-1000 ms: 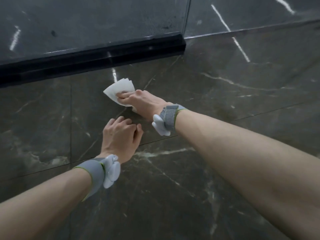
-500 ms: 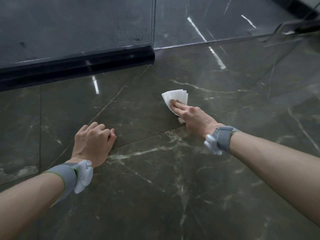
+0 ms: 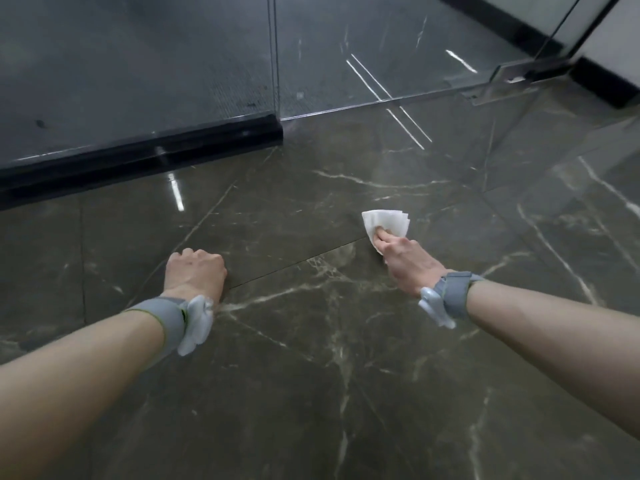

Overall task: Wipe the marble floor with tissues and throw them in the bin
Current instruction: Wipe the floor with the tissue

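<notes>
A folded wad of white tissues (image 3: 386, 220) lies flat on the dark marble floor (image 3: 311, 341), right of centre. My right hand (image 3: 405, 261) grips the wad's near edge with bent fingers and presses it onto the floor. To the left, my left hand (image 3: 195, 271) rests on the floor as a fist with the fingers tucked under, holding nothing. It sits next to a tile joint. Both wrists wear grey straps with white pieces. No bin is in view.
A glass wall with a black base strip (image 3: 138, 161) runs across the back left. A glass door panel with a metal floor fitting (image 3: 516, 81) stands at the back right. White veins and light reflections streak the floor.
My right hand has slid the tissues across the floor to the right, away from the left hand. The left hand stayed planted and curled tighter into a fist. The view shifted right.
</notes>
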Available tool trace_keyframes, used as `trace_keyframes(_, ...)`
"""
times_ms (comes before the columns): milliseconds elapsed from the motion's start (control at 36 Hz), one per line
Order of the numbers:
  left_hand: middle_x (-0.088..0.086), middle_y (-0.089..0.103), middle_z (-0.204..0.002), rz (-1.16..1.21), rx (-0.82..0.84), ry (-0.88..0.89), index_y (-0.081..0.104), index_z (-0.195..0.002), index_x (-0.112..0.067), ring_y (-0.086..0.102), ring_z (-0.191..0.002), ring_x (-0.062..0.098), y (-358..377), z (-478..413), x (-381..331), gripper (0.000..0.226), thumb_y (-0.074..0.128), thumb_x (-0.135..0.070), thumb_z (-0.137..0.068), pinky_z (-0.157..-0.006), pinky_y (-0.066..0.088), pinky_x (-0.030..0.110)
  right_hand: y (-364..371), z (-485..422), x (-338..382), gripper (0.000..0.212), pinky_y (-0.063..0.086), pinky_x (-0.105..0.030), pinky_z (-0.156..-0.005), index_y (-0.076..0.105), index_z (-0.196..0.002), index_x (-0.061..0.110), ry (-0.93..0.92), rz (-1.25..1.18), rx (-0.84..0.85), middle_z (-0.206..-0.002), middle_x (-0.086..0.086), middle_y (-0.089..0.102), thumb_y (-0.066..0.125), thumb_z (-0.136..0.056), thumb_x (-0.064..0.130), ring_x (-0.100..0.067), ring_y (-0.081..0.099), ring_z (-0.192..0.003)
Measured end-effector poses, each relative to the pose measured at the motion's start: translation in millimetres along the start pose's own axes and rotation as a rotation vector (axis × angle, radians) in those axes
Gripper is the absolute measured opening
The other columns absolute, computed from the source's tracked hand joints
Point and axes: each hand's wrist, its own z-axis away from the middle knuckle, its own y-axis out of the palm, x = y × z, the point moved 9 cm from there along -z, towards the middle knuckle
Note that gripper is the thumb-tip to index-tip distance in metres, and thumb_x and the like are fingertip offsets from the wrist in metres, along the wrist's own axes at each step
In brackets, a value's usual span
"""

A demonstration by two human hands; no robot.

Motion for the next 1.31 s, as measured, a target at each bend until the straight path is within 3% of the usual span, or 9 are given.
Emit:
trace_keyframes(56,0.008,0.070,-0.114,0.063,0.080,-0.052,0.075,-0.111,-0.019,0.064,-0.108,0.027,1.1,-0.5,5.0,0.028,0.050,-0.021,-0.098,-0.080,0.044,0.035,-0.2,-3.5,12.7,0.052,0.047,-0.047,-0.102,0.045,-0.140,-0.003,0.019,-0.030,-0.025,-0.139,-0.018,0.050,0.035,-0.090,-0.016,-0.045,0.059,-0.119)
trace_keyframes(333,0.007,0.064,-0.127,0.123,0.189,0.122,0.070,-0.120,-0.018,0.057,-0.119,0.028,4.9,36.9,-5.7,0.040,0.038,-0.038,-0.106,-0.090,0.046,0.039,17.1,48.8,87.7,0.063,0.028,-0.036,-0.123,0.032,-0.156,-0.002,-0.214,-0.051,0.075,-0.163,-0.016,0.033,0.034,-0.094,-0.013,-0.032,0.035,-0.149)
trace_keyframes(472,0.009,0.060,-0.128,0.113,0.170,0.226,0.069,-0.120,-0.014,0.056,-0.122,0.028,-18.6,57.8,-7.0,0.043,0.036,-0.038,-0.106,-0.093,0.049,0.039,22.4,68.3,101.5,0.051,0.040,-0.033,-0.110,0.060,-0.137,0.002,-0.231,-0.125,0.199,-0.146,-0.016,0.055,0.039,-0.093,-0.012,-0.035,0.051,-0.135)
trace_keyframes(583,0.006,0.053,-0.126,0.125,0.188,0.268,0.062,-0.120,-0.015,0.057,-0.116,0.026,-37.6,67.8,-4.1,0.035,0.043,-0.040,-0.105,-0.092,0.053,0.041,9.2,72.4,107.9,0.049,0.048,-0.025,-0.097,0.075,-0.125,0.020,-0.187,-0.321,0.313,-0.126,-0.006,0.071,0.046,-0.094,-0.005,-0.021,0.065,-0.112)
trace_keyframes(722,0.006,0.061,-0.117,0.153,0.205,0.294,0.066,-0.109,-0.010,0.063,-0.105,0.025,-52.9,73.9,-3.6,0.034,0.047,-0.037,-0.104,-0.090,0.057,0.042,-3.2,72.8,77.9,0.037,0.059,-0.031,-0.087,0.074,-0.118,0.000,0.001,-0.722,0.528,-0.103,-0.014,0.075,0.051,-0.091,-0.012,-0.018,0.070,-0.091)
trace_keyframes(861,0.005,0.061,-0.113,0.128,0.231,0.307,0.065,-0.104,-0.007,0.062,-0.100,0.024,-51.4,82.0,-4.1,0.034,0.046,-0.036,-0.105,-0.089,0.057,0.039,-32.1,58.5,19.0,0.017,0.052,-0.016,-0.052,0.078,-0.094,0.004,0.198,-0.549,0.321,-0.069,-0.002,0.072,0.064,-0.086,-0.003,-0.015,0.067,-0.065)
trace_keyframes(1000,0.002,0.064,-0.110,0.120,0.210,0.311,0.067,-0.108,-0.011,0.065,-0.101,0.023,-54.9,81.7,-1.3,0.034,0.047,-0.037,-0.103,-0.087,0.059,0.040,-66.5,52.0,-16.1,0.004,0.060,-0.034,-0.071,0.074,-0.082,0.006,0.361,-0.335,-0.005,-0.087,-0.012,0.074,0.072,-0.078,0.007,-0.025,0.071,-0.078)
trace_keyframes(1139,-0.001,0.065,-0.100,0.137,0.171,0.317,0.067,-0.096,-0.011,0.067,-0.091,0.022,-59.0,76.4,-2.3,0.030,0.049,-0.035,-0.098,-0.075,0.058,0.038,-79.6,55.5,-11.1,0.019,0.063,-0.039,-0.079,0.073,-0.098,0.000,0.388,-0.202,-0.208,-0.100,-0.018,0.070,0.065,-0.082,0.009,-0.034,0.071,-0.090)
trace_keyframes(1306,-0.001,0.062,-0.102,0.156,0.103,0.323,0.067,-0.099,-0.013,0.065,-0.093,0.022,-64.8,71.2,-12.1,0.030,0.045,-0.033,-0.101,-0.082,0.060,0.041,-25.4,59.2,43.1,0.032,0.053,-0.031,-0.082,0.077,-0.105,0.007,0.015,-0.041,0.000,-0.105,-0.015,0.075,0.054,-0.098,0.029,-0.032,0.071,-0.099)
